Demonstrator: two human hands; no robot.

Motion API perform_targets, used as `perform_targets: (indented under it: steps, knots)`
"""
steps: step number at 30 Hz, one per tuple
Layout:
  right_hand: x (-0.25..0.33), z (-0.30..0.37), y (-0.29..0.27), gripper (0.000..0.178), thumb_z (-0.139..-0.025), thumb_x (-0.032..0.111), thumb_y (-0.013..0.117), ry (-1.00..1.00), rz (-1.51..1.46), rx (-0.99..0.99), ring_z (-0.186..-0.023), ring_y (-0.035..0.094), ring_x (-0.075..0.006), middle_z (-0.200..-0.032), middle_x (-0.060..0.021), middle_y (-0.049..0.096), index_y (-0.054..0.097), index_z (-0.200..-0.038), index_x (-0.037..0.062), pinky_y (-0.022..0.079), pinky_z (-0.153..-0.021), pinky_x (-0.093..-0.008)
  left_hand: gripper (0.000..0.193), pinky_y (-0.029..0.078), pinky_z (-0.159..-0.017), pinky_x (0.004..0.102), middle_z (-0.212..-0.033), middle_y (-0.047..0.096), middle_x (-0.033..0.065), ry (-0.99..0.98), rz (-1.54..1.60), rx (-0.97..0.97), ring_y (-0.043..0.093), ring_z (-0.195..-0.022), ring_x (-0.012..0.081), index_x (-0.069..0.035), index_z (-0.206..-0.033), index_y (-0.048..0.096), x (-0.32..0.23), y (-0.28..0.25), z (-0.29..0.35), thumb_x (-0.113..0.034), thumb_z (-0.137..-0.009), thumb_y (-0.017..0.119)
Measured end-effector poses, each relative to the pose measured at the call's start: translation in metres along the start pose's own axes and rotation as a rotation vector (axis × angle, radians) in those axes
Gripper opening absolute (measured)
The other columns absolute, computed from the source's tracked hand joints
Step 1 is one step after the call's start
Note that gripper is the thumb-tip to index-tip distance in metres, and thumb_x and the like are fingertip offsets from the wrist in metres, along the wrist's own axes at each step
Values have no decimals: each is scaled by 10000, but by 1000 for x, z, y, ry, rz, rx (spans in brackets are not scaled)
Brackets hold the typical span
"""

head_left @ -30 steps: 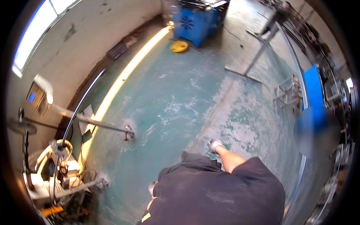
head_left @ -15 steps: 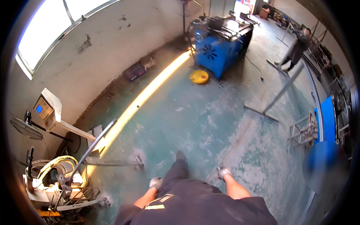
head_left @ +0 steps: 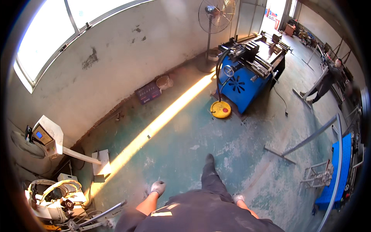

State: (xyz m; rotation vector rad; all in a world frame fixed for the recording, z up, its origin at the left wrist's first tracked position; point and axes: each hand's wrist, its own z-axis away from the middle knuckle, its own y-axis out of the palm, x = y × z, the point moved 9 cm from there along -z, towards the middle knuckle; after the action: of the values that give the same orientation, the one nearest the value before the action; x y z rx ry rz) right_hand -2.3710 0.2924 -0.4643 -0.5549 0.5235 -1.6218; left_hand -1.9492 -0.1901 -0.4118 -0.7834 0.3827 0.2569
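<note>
My left hand (head_left: 158,188), in a pale work glove, swings forward at the left of my body. Its fingers are curled closed, and nothing sticks out of them. Low at my right side is my right hand (head_left: 238,198), gloved too and closed. My body hides part of it, so I cannot make out what it holds, if anything. Neither hand touches anything around it. One foot (head_left: 209,159) is stretched ahead on the worn green floor (head_left: 185,135).
Ahead stands a blue machine (head_left: 241,91) with a yellow round foot pedal (head_left: 220,110) before it. A fan (head_left: 210,36) is behind. Left are a control box on a post (head_left: 49,135) and coiled hoses (head_left: 58,189). Right are a metal stand (head_left: 309,136), a blue bench (head_left: 335,170) and a person (head_left: 327,83).
I have stepped forward. My left hand has swung ahead, and my right hand has dropped back toward my body. The machine and pedal sit farther right in view; the left-hand stand has slid toward the lower edge.
</note>
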Motion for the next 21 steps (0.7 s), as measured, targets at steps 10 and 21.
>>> perform_targets:
  steps: [10,21]
  knots:
    - [524,-78,-227,429,-970,409,708,-504,-120,-220,-1235,721,-460,-1258,-238,783,793,-1276,120,582,-1042,-507,448,576,-1078,450,-1234,815,192,-48,-13,63,761,-1232,370,-135,-1205,858,-138,-29,-145,-444,-908,724]
    - [1126,107,-376,272,-1049,363,718,-1473,-514,-252,-1079,758,-437,-1096,-209,796,781,-1149,118,597,-926,-493,454,577,-1062,454,-1220,820,195,-246,364,-116,769,-1212,362,-99,-1171,856,-239,-134,-410,-465,-937,726]
